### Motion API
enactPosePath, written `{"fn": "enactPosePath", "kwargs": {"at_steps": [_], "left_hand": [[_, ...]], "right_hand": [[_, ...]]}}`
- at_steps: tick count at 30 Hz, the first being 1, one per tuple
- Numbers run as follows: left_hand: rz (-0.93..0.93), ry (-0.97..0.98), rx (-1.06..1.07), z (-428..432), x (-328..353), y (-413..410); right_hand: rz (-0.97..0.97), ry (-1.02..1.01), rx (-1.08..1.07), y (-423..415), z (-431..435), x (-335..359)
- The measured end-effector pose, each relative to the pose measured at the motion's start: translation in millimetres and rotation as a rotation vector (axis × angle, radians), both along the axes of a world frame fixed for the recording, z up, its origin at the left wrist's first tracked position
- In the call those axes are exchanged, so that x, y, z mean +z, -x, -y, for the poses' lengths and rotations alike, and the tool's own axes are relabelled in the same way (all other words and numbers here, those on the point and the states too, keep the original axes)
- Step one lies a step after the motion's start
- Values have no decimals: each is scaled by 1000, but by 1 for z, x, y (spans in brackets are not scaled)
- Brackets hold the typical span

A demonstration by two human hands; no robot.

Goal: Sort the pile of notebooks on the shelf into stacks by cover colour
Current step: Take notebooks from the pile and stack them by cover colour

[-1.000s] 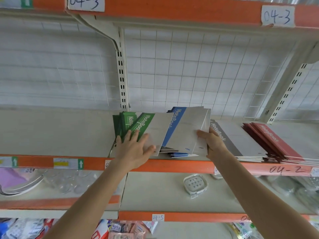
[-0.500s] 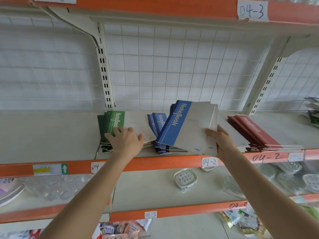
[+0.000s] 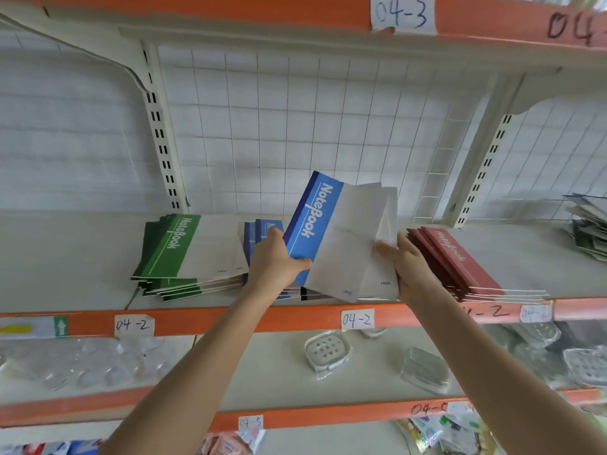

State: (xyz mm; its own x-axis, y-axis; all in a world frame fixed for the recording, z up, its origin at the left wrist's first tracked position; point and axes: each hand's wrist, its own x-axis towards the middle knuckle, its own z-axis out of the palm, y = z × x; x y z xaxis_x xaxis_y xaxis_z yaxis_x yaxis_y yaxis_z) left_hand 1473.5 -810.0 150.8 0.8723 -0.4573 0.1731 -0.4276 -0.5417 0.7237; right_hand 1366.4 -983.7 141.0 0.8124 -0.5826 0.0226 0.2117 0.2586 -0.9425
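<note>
At centre frame the left grip and right grip both clasp a tilted blue notebook, raised over the blue stack, between the green stack and red stack on the shelf.

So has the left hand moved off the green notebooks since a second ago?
Yes. The left hand has gone right, off the green stack, and now grips the blue notebook that the right hand holds.

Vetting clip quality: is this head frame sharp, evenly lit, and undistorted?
Head view: light is soft and even, with no harsh glare; the held blue notebook and 04-2 label read clearly; the far-right pile is smeared; the wide-angle lens splays the shelf uprights.
</note>
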Motion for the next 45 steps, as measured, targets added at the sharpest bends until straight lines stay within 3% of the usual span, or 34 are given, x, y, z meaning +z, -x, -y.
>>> {"fn": "enactPosePath", "kwargs": {"at_steps": [8, 15, 17, 22, 25, 30, 34, 41, 45], "left_hand": [[121, -71, 302, 2, -17, -10], [342, -606, 467, 14, -23, 10], [409, -669, 457, 19, -31, 18], [466, -517, 169, 39, -53, 47], [503, -510, 183, 41, -61, 51], [399, -517, 226, 51, -51, 49], [308, -241, 155, 75, -34, 66], [-140, 248, 62, 122, -15, 94], [-135, 300, 93, 131, -19, 96]], "right_hand": [[-69, -29, 19, 7, 60, 9], [-114, -56, 55, 11, 94, 6], [-120, -59, 86, 12, 101, 5], [-134, -56, 155, 16, 109, 2], [-120, -101, 183, 20, 111, 0], [-92, -145, 221, 31, 115, 1], [-59, -181, 255, 39, 117, -1], [-37, -238, 281, 44, 116, -9], [-130, -235, 228, 49, 125, -10]]}}
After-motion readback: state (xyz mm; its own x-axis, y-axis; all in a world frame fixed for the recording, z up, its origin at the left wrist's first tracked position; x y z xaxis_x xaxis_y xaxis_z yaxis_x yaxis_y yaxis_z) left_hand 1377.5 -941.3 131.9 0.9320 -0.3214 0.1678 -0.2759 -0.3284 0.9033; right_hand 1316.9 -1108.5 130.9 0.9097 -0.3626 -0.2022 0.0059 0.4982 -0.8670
